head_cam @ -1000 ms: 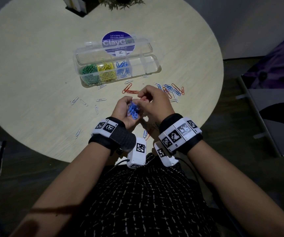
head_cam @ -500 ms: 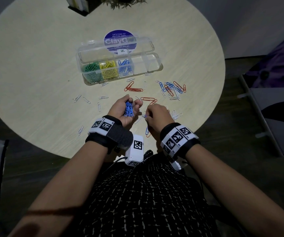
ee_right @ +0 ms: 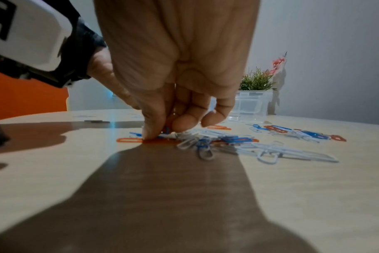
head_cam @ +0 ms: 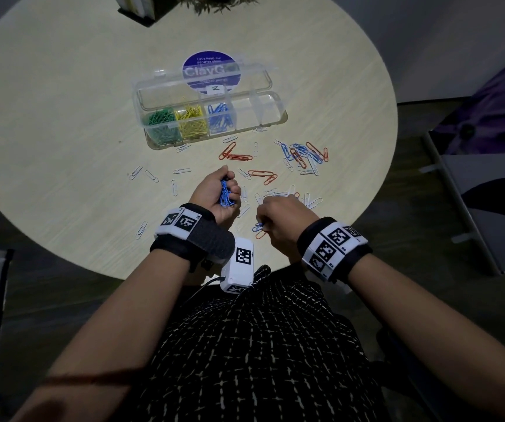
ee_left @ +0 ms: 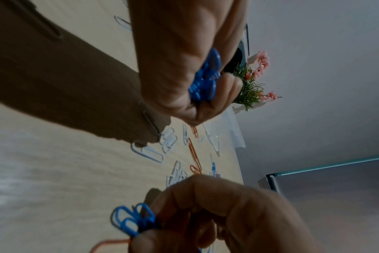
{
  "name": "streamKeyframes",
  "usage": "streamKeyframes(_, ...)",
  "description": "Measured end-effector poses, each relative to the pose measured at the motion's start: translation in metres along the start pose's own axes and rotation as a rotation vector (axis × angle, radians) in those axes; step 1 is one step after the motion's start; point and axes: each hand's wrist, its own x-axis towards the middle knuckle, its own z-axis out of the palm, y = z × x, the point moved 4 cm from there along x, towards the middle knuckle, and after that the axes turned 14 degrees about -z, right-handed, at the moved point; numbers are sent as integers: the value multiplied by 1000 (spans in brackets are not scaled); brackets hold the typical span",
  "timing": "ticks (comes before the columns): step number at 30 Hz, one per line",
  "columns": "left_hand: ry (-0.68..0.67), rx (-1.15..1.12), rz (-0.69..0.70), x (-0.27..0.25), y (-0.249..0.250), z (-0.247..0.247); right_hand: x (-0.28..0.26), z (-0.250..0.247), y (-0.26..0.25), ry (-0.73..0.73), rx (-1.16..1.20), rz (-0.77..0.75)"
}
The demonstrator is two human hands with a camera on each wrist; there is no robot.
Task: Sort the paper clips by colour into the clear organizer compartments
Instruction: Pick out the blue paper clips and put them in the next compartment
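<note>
Left hand: raised, fingers curled around a bunch of small blue wire paper clips. Right hand: lowered near the body, fingertips pinching blue clips at table level.

Round wooden table, blue round sticker, potted plant with pink flowers

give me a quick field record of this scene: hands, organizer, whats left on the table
left hand: holds a bunch of blue clips
right hand: fingers pinch blue clips at the table
organizer: lid open; green, yellow and blue compartments filled, the rest look empty
loose on table: red, white and blue clips, mixed pile at right
other: plant at the far edge
</note>
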Motion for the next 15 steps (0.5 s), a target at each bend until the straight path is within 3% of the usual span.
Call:
streamKeyframes(7,28,-79,64,6,1,-5,-3,2,4,114,44,80)
streamKeyframes(12,4,-126,82,6,-7,0,-15,-30,11,483,305,251)
streamKeyframes(15,-64,-123,36,8,-17,11,-12,-45,4,540,367,215)
